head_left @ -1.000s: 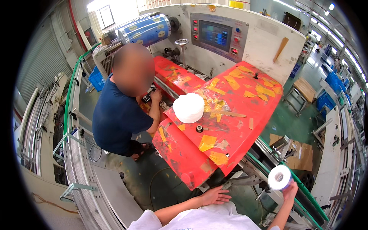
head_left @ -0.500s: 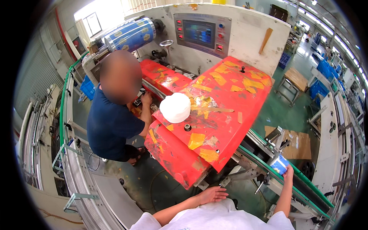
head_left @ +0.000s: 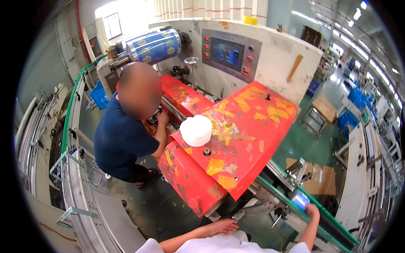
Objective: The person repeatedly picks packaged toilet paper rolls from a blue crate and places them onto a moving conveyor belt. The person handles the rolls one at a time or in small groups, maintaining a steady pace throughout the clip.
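Observation:
My right hand is at the near end of a small blue-and-white cylindrical pack, its fingers bent against it. The pack lies between the green rails of a sloping conveyor on the right. Lower in the middle, my left hand lies in front of my white shirt, palm down, fingers stretched out and holding nothing. Beyond it is the red machine cover, patched with yellow tape. A round white bundle sits on that cover.
A co-worker in a dark blue shirt bends over the machine at left, hands inside it. Behind are a printed blue film roll and a control panel. A wooden-topped stool and flattened cardboard are at right.
The whole view has shifted, so most things appear lower. My right hand stays at the cylindrical pack, and my left hand keeps its place before my shirt.

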Demonstrator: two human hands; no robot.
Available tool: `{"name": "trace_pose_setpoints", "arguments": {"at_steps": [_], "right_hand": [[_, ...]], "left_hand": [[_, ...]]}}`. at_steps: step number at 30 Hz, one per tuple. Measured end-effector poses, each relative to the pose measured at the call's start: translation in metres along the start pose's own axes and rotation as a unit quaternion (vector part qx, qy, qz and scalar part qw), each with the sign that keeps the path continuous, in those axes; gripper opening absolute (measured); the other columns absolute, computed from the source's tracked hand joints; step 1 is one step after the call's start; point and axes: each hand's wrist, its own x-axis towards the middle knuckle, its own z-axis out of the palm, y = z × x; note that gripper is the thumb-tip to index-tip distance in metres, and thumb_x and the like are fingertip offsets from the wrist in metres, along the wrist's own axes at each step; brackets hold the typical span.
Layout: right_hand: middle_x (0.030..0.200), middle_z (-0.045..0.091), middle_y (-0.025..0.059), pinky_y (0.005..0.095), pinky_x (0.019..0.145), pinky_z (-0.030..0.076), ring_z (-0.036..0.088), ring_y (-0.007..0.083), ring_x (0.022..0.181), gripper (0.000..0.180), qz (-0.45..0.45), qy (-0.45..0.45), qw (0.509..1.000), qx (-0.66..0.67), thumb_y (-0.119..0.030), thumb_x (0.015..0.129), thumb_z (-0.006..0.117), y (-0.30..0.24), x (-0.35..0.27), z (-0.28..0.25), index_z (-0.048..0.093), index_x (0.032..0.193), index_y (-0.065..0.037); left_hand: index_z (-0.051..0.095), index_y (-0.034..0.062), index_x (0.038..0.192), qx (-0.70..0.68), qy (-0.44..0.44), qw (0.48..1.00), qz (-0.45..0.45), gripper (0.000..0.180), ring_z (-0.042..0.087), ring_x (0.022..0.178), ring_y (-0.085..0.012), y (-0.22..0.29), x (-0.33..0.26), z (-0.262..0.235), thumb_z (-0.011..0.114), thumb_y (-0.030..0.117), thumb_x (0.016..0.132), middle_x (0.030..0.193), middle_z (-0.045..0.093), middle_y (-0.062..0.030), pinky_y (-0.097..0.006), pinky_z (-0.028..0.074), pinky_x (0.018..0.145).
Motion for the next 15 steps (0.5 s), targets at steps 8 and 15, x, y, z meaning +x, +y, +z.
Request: {"name": "trace_pose_setpoints", "arguments": {"at_steps": [8,15], "right_hand": [[0.071,0.060,0.0049,0.0239,0.054,0.045,0.058,0.0102,0.060,0.029,-0.366,0.089,0.924,0.068,-0.009,0.077,0.058,-0.224,-0.233,0.023,0.055,0.105,-0.004],[0.060,0.041,-0.0043,0.0205,0.050,0.034,0.037,0.0033,0.054,0.075,-0.620,-0.178,0.756,0.108,-0.002,0.076,0.053,-0.512,-0.311,0.144,0.018,0.142,-0.008]], "left_hand": [[0.046,0.0076,0.124,-0.005,0.082,0.996,-0.027,0.041,0.055,0.096,-0.0134,-0.027,-0.006,-0.052,0.047,0.033,0.092,0.111,0.059,-0.0066,-0.025,0.044,0.086],[0.050,0.0021,0.096,-0.080,0.075,0.989,0.103,0.027,0.035,0.048,-0.0078,-0.061,0.021,-0.052,0.040,-0.002,0.071,0.061,0.045,-0.0006,-0.022,0.023,0.041]]}}
